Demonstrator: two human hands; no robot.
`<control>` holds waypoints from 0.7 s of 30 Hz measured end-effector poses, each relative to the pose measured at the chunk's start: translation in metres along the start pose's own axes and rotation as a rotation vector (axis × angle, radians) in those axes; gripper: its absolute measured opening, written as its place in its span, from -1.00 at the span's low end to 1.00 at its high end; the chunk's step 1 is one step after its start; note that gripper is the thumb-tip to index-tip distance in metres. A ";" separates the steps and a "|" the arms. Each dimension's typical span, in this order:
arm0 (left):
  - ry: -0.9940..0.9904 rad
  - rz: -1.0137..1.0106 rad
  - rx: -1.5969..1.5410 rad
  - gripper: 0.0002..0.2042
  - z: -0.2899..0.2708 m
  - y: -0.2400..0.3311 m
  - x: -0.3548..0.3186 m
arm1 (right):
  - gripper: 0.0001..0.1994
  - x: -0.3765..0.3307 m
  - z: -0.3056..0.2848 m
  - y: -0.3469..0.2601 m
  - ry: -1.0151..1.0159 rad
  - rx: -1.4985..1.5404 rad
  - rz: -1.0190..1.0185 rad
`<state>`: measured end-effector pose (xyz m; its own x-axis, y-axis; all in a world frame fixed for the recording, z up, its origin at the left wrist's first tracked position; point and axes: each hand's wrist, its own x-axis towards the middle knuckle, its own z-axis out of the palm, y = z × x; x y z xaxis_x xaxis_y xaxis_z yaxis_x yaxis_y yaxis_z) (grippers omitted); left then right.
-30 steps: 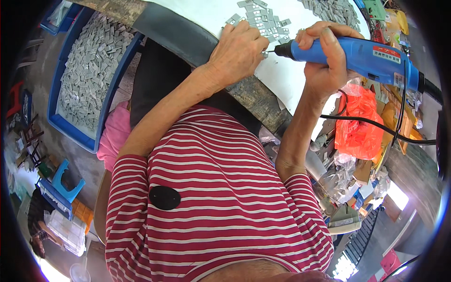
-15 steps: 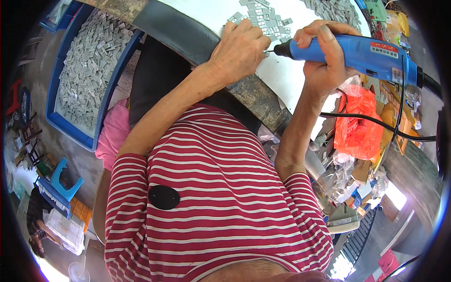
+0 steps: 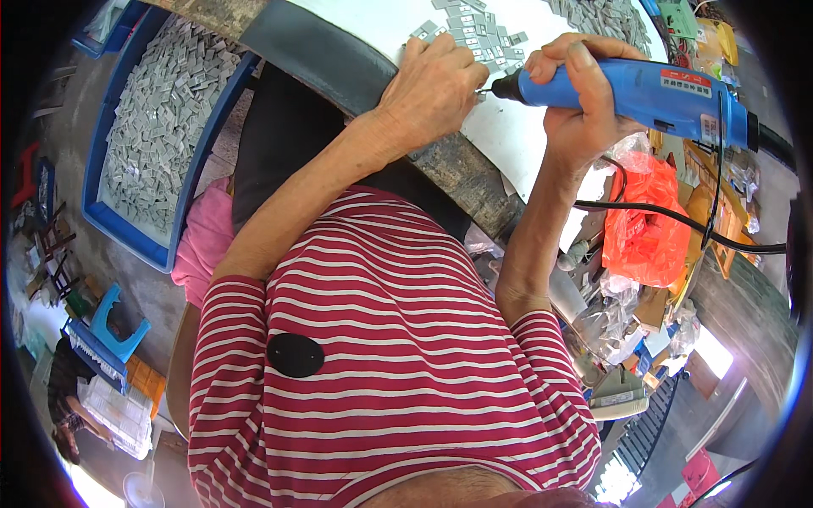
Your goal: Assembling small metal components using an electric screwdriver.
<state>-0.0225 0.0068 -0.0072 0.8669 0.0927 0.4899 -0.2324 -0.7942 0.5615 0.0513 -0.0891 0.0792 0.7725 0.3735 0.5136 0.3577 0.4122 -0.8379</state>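
Observation:
My right hand (image 3: 584, 93) is wrapped round a blue electric screwdriver (image 3: 652, 91) with a black nose, held nearly level, its bit pointing left. The bit's tip reaches the fingertips of my left hand (image 3: 436, 89). Those fingers are curled closed at the table's near edge; whatever small part they hold is mostly hidden behind them. Just beyond my hands, several small grey rectangular pieces (image 3: 478, 34) with dark holes lie flat on the white table surface (image 3: 517, 140). A heap of similar grey pieces (image 3: 601, 21) lies farther back on the right.
On the left stands a blue bin (image 3: 127, 224) filled with small grey pieces. A black cable (image 3: 644, 213) runs beside my right forearm, past a red plastic bag (image 3: 648, 224). Dark padding (image 3: 322, 55) covers part of the table edge. Another person (image 3: 72, 398) is at the far lower left.
The screwdriver and my right hand have shifted very slightly left and up, toward my left hand. My left hand has hardly moved.

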 end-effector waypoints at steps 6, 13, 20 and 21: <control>0.022 0.009 -0.027 -0.85 0.001 -0.001 0.001 | -0.88 -0.001 0.001 0.001 -0.018 -0.043 -0.009; 0.037 -0.007 -0.083 -0.85 0.002 -0.002 0.004 | -0.87 0.002 -0.003 0.003 -0.090 0.024 0.011; -0.097 -0.104 -0.106 -0.85 -0.003 -0.001 0.006 | -0.88 0.005 -0.006 0.007 -0.204 -0.028 0.034; -0.078 -0.099 -0.125 -0.85 -0.002 -0.001 0.006 | -0.89 0.004 -0.003 0.007 -0.177 -0.034 0.042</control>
<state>-0.0175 0.0095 -0.0037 0.9188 0.1158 0.3772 -0.1928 -0.7024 0.6852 0.0585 -0.0870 0.0750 0.6837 0.5315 0.5001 0.3468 0.3663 -0.8635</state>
